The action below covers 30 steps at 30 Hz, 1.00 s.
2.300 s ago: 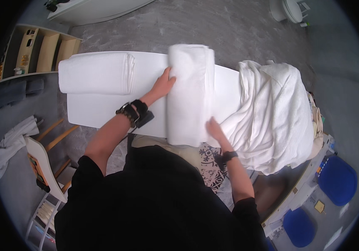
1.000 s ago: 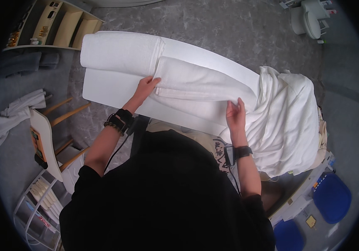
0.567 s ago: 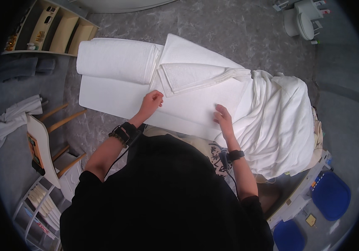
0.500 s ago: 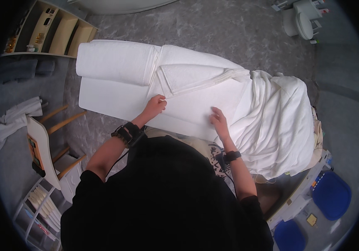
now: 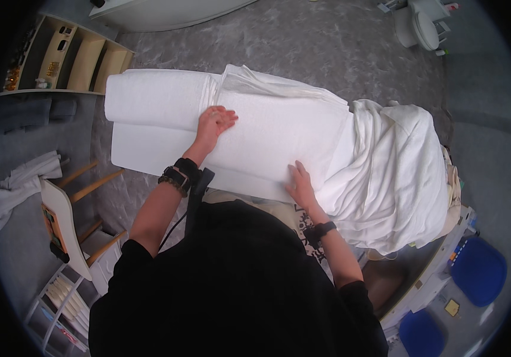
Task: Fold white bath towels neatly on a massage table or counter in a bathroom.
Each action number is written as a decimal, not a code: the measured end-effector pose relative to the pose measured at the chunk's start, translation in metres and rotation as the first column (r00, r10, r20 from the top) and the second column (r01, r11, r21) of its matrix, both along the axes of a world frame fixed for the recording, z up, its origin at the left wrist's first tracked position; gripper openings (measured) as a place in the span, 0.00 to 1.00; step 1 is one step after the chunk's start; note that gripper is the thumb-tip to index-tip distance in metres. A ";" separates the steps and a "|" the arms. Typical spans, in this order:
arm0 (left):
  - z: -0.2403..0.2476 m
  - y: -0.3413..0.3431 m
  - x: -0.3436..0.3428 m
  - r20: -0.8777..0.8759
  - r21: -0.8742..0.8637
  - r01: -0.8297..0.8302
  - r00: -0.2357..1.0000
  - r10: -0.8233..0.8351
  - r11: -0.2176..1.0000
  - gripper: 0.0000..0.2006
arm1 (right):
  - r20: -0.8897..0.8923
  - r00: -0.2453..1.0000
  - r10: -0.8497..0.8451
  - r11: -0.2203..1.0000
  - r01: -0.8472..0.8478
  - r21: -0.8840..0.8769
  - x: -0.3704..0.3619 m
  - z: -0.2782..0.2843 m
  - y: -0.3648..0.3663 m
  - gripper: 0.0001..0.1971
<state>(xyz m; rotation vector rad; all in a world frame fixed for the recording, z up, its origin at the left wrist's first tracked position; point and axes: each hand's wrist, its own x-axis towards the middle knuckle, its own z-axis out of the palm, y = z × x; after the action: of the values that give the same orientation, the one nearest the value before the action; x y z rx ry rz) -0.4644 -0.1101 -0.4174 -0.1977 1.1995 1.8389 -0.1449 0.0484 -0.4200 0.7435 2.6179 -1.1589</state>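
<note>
A white folded towel (image 5: 273, 128) lies flat across the middle of a white table (image 5: 145, 144), with layered folds bunched along its far edge. Over its left part rests my left hand (image 5: 216, 122), fingers stretched and holding nothing. My right hand (image 5: 301, 185) lies lower down, near the towel's right front edge, with its fingers apart. Another white towel, thick and folded (image 5: 157, 97), sits on the table's left end, right against the middle one. To the right of my right hand is a large crumpled heap of white cloth (image 5: 389, 178).
A wooden shelf unit (image 5: 83, 62) stands at the far left, and a chair (image 5: 68, 229) at the near left beside a white rack (image 5: 59, 300). Blue stools (image 5: 478, 271) are at the near right. A white toilet (image 5: 419, 30) stands at the far right.
The folded-over flap of the middle towel has gone toward the far edge, leaving its surface flatter. My left hand moved away from me; my right hand came slightly nearer and left.
</note>
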 end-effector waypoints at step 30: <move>-0.079 -0.088 0.084 -0.339 -0.906 -0.042 0.666 -0.665 0.420 0.40 | -0.127 0.867 -0.483 0.815 0.498 0.298 0.056 -0.001 0.025 0.30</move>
<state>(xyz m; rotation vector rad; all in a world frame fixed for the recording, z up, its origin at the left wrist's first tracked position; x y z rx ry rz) -0.3800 -0.1979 -0.4961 0.2046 2.4573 0.7044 -0.0885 0.0735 -0.4211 1.5539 2.7722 -0.8499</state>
